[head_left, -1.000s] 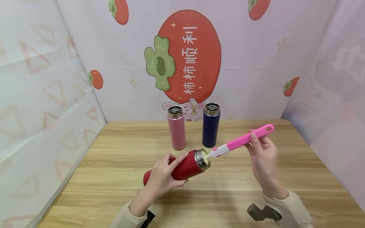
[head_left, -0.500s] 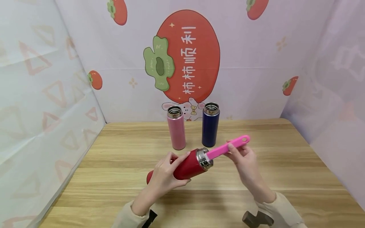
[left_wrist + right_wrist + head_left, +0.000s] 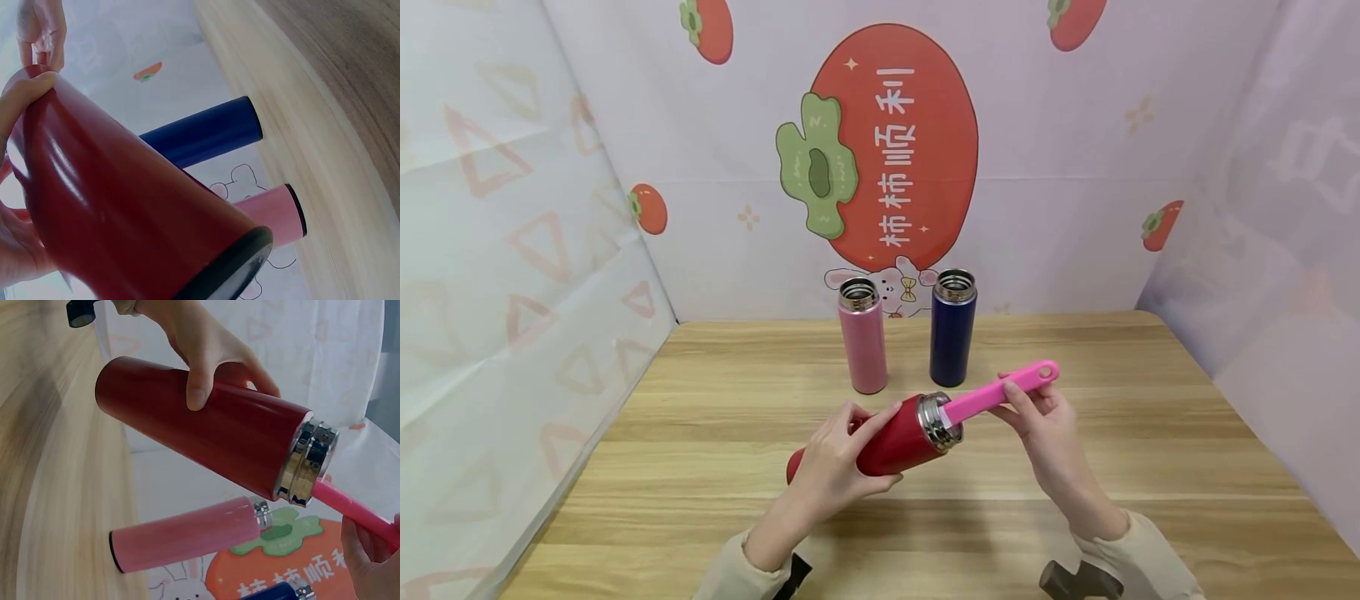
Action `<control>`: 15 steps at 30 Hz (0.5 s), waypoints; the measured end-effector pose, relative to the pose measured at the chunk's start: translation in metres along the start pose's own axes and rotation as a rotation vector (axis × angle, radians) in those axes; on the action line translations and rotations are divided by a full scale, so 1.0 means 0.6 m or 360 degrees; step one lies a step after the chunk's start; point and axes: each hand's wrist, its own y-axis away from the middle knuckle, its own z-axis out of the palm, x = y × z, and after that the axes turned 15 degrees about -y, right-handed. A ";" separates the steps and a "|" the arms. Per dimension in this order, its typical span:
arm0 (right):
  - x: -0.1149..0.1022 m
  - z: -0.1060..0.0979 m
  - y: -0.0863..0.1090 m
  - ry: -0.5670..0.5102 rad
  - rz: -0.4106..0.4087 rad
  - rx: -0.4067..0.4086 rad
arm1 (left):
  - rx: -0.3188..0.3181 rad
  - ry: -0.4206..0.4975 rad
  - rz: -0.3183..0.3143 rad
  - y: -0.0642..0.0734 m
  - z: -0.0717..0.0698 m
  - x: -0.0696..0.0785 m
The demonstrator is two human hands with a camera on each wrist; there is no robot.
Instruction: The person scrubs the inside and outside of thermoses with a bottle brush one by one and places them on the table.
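My left hand (image 3: pixel 831 467) grips the red thermos bottle (image 3: pixel 895 446) around its body. It is tilted above the table, with its open steel mouth toward the right. With its thumb and fingers, my right hand (image 3: pixel 1048 433) pinches the pink handle of a bottle brush (image 3: pixel 981 401). The brush runs into the bottle's mouth, so its head is hidden inside. In the right wrist view, the red bottle (image 3: pixel 206 434) shows side-on with the pink brush handle (image 3: pixel 350 506) entering its neck. The left wrist view shows the bottle's dark base (image 3: pixel 234 265).
A pink bottle (image 3: pixel 867 350) and a navy blue bottle (image 3: pixel 952 342) stand lidless and upright toward the back of the wooden table (image 3: pixel 715 400). Behind them hangs a printed curtain (image 3: pixel 1037 167), and similar sheets flank both sides.
My right hand has moved left and pushed the bottle brush deeper into the red bottle; its white neck has mostly gone inside. Over the last half second both hands have barely moved.
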 end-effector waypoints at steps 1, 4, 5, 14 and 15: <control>-0.007 0.000 -0.002 -0.0011 -0.0026 -0.0009 | -0.0003 -0.0001 -0.0005 0.000 0.000 0.000; -0.041 0.022 -0.001 -0.0095 -0.0098 -0.0048 | -0.0011 -0.0004 -0.0018 0.002 -0.002 -0.002; -0.054 0.033 0.000 -0.0132 -0.0117 -0.0080 | -0.0012 -0.0009 -0.0020 0.002 -0.002 -0.003; -0.147 0.133 0.012 -0.0296 -0.0186 -0.0122 | 0.0008 -0.0055 -0.0009 0.009 -0.003 -0.013; -0.149 0.133 0.013 -0.0267 -0.0193 -0.0120 | 0.0009 -0.0061 -0.0008 0.010 -0.003 -0.015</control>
